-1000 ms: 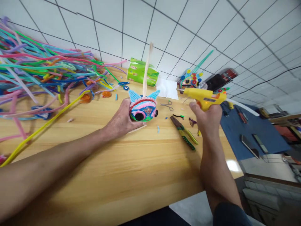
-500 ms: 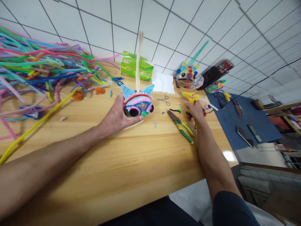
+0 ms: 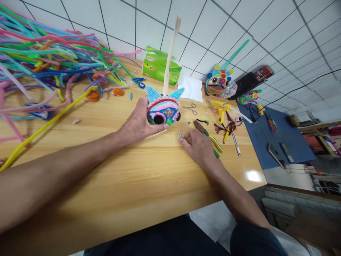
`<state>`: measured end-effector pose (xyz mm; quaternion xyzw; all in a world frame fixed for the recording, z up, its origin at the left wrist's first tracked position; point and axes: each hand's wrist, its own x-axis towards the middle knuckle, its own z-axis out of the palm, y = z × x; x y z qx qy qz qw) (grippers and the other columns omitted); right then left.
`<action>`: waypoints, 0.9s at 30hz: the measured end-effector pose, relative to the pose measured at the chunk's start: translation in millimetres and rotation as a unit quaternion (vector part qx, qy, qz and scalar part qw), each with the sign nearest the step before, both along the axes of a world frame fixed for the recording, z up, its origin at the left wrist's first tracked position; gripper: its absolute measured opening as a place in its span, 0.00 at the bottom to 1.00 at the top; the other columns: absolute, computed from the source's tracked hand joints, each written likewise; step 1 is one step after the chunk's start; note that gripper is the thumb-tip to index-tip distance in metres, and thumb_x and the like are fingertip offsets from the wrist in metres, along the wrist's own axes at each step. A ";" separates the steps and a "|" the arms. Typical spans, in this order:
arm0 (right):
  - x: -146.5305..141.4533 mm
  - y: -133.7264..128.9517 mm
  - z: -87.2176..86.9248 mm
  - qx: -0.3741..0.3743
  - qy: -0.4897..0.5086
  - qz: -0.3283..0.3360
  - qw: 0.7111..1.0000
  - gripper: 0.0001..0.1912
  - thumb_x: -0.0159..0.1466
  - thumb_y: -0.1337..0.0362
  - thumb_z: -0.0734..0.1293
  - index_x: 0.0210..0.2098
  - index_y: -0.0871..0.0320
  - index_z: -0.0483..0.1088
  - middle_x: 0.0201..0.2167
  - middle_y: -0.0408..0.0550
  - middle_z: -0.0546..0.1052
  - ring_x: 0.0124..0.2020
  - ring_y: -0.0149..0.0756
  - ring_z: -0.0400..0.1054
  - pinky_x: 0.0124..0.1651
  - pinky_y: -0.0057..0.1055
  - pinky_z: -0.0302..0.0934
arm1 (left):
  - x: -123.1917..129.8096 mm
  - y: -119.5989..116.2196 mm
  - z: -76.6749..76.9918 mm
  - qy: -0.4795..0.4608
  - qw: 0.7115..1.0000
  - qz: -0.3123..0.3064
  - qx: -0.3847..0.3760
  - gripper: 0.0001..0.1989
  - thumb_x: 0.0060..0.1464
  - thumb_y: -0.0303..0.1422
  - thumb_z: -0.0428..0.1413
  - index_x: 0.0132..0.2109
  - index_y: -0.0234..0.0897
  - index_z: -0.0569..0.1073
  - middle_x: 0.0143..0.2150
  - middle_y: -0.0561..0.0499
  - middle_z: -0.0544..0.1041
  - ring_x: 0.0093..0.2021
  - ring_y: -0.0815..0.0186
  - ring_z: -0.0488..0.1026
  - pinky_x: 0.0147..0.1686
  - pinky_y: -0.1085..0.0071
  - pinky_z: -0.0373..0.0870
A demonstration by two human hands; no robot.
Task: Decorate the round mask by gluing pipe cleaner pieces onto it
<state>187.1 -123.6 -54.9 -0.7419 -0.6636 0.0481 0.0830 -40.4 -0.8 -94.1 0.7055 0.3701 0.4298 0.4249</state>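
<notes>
My left hand [image 3: 138, 119] is closed around the side of a colourful pipe-cleaner animal head [image 3: 166, 111] with light-blue ears, black button eyes and a tall cream pipe cleaner [image 3: 172, 53] rising from its top. Its thumb lies along the lower edge. To the right, my right hand [image 3: 198, 145] rests low over the table with curled fingers. Its fingertips pinch at the lower end of a short light-blue pipe-cleaner piece [image 3: 180, 133]. Pliers [image 3: 201, 127] lie partly hidden behind this hand. The yellow glue gun [image 3: 221, 109] lies farther right, untouched.
A heap of pipe cleaners [image 3: 53, 64] covers the left side. Behind are a green tissue pack [image 3: 160, 67], white paper [image 3: 190, 88] and another decorated head [image 3: 217, 81]. Small scissors [image 3: 190, 107], a tassel [image 3: 226, 126] and a white pen [image 3: 236, 145] lie on the table.
My right hand has let go of the glue gun and moved left and toward me, to the light-blue piece. The left hand keeps its hold on the head. The whole view has shifted slightly.
</notes>
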 end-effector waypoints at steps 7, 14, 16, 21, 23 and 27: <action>1.2 6.5 -12.5 0.024 0.034 0.016 0.999 0.04 0.67 0.65 0.66 0.36 0.56 0.73 0.33 0.49 0.81 0.34 0.38 0.75 0.39 0.34 0.63 | -0.7 -1.4 4.7 0.050 0.999 -0.005 0.015 0.35 0.49 0.45 0.73 0.51 0.40 0.60 0.51 0.46 0.69 0.55 0.51 0.71 0.60 0.44 0.75; -3.9 22.6 33.4 0.216 0.154 0.120 0.957 0.03 0.70 0.64 0.67 0.41 0.53 0.74 0.33 0.43 0.81 0.31 0.33 0.72 0.37 0.31 0.66 | 0.0 0.6 -1.4 0.033 0.999 -0.009 0.036 0.36 0.48 0.45 0.73 0.54 0.40 0.61 0.51 0.46 0.70 0.55 0.51 0.73 0.56 0.49 0.77; -10.7 36.3 39.7 0.267 0.136 0.173 0.938 0.05 0.71 0.65 0.67 0.44 0.53 0.76 0.37 0.45 0.82 0.35 0.35 0.75 0.41 0.33 0.69 | 0.3 1.3 -3.8 0.023 0.999 -0.002 0.044 0.36 0.47 0.45 0.73 0.54 0.41 0.61 0.51 0.47 0.70 0.55 0.51 0.74 0.55 0.51 0.77; -23.3 61.6 33.2 0.302 0.092 0.242 0.917 0.07 0.74 0.68 0.66 0.44 0.52 0.77 0.39 0.48 0.83 0.41 0.39 0.77 0.46 0.37 0.71 | -0.3 1.0 -3.5 0.038 0.998 0.000 0.055 0.34 0.47 0.46 0.73 0.51 0.41 0.62 0.50 0.48 0.69 0.52 0.54 0.74 0.52 0.56 0.77; -24.3 64.6 28.0 0.316 0.081 0.261 0.908 0.08 0.74 0.69 0.66 0.45 0.52 0.76 0.40 0.48 0.83 0.42 0.39 0.78 0.46 0.38 0.71 | -0.4 0.9 -2.7 0.042 0.997 0.004 0.058 0.34 0.47 0.46 0.73 0.50 0.41 0.62 0.49 0.48 0.69 0.51 0.55 0.73 0.49 0.57 0.77; -22.5 65.4 22.0 0.341 0.065 0.283 0.894 0.08 0.73 0.71 0.65 0.46 0.53 0.75 0.39 0.49 0.83 0.43 0.40 0.77 0.46 0.38 0.70 | -0.2 1.4 -3.3 0.034 0.998 0.000 0.058 0.34 0.48 0.46 0.72 0.51 0.41 0.62 0.48 0.49 0.69 0.49 0.56 0.73 0.48 0.58 0.77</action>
